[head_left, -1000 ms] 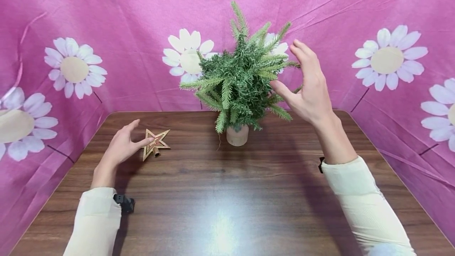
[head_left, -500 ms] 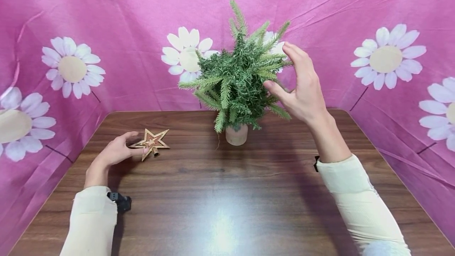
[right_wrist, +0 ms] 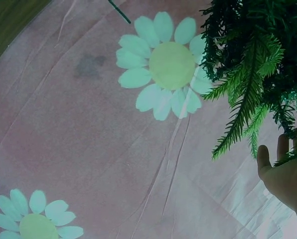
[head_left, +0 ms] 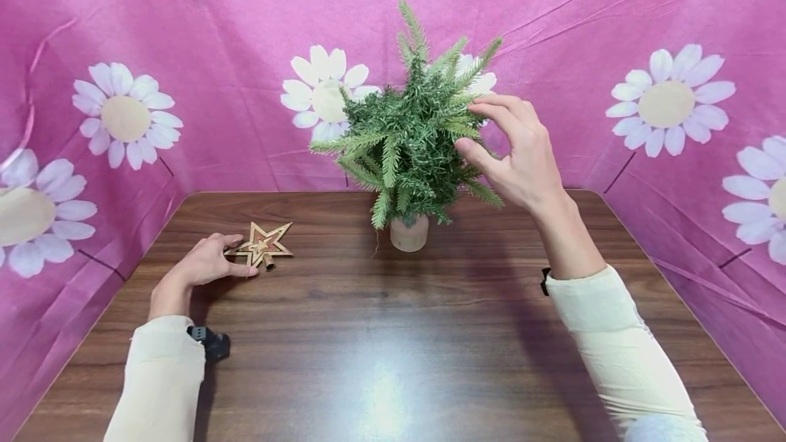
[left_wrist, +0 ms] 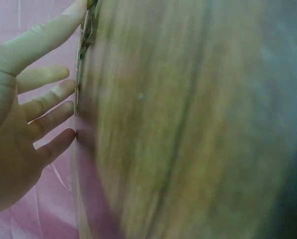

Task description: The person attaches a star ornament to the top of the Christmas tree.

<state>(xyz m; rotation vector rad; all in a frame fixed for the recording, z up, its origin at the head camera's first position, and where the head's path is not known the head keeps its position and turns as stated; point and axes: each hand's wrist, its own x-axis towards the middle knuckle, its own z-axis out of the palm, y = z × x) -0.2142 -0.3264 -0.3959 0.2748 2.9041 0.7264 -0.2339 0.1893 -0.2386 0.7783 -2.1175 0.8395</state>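
A gold star tree topper (head_left: 263, 247) with a small tube at its base lies flat on the wooden table (head_left: 344, 333), left of centre. My left hand (head_left: 205, 262) is beside it, thumb at its lower point and fingertips at its left point. In the left wrist view that hand (left_wrist: 24, 99) has spread fingers near the star's edge (left_wrist: 81, 59). A small artificial Christmas tree (head_left: 424, 135) stands upright on a pale round base (head_left: 409, 233) at the back. My right hand (head_left: 522, 155) reaches among its right-side branches, thumb and fingers apart; foliage partly hides the fingers in the right wrist view.
Pink cloth (head_left: 245, 5) printed with white daisies hangs behind the table and along both sides. The table's back edge (head_left: 276, 193) runs close behind the tree. A black wrist camera (head_left: 210, 344) sits on the left sleeve.
My left hand has lowered from above the star to its left side. My right hand has shifted left toward the tree, its fingers bending down into the branches. Star and tree stay put.
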